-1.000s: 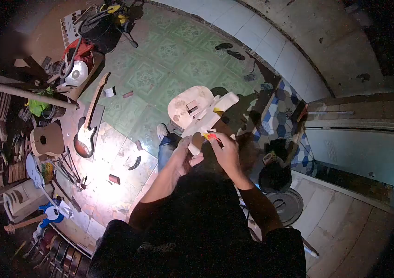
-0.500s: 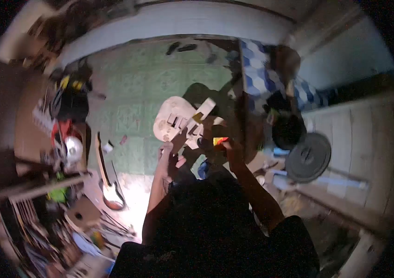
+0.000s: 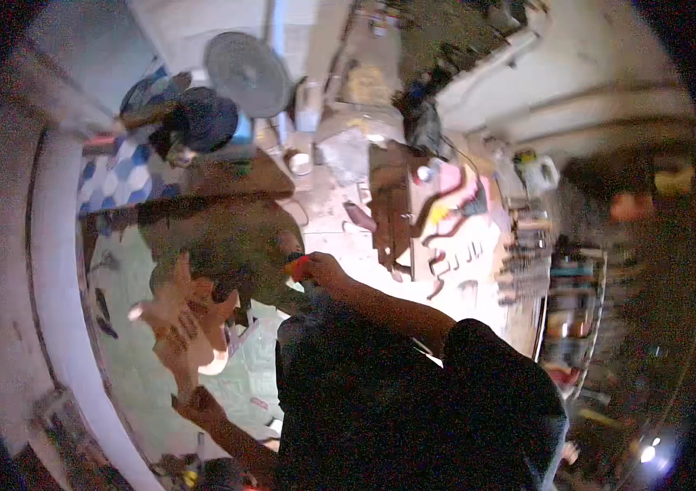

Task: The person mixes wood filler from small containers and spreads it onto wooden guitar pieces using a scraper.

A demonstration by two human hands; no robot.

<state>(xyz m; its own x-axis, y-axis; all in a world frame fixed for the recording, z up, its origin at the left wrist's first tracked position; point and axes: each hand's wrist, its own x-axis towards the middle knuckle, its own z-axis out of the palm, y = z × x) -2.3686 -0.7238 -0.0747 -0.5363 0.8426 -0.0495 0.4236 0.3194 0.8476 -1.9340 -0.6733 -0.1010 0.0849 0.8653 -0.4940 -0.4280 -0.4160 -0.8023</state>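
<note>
Blurred by motion, an unfinished pale wooden guitar body (image 3: 192, 323) with cut-out cavities shows left of centre, over the green floor. My left hand (image 3: 195, 403) is at its lower edge, fingers seemingly closed around the wood; the blur hides the exact grip. In front of my chest, my right hand (image 3: 322, 272) is closed on a small orange-and-yellow object (image 3: 297, 267), whose kind I cannot make out. It is apart from the guitar body.
A round dark disc (image 3: 247, 74) is at the upper left, beside a dark container (image 3: 201, 119) and a blue-and-white hexagon mat (image 3: 123, 176). Tools line a rack (image 3: 524, 262) at right. A pink and yellow item (image 3: 463, 200) lies on the brightly lit surface.
My view has swung round to the right, so the mat and disc now appear at the left. My left hand is lower and farther left; the right hand still holds the orange-and-yellow object.
</note>
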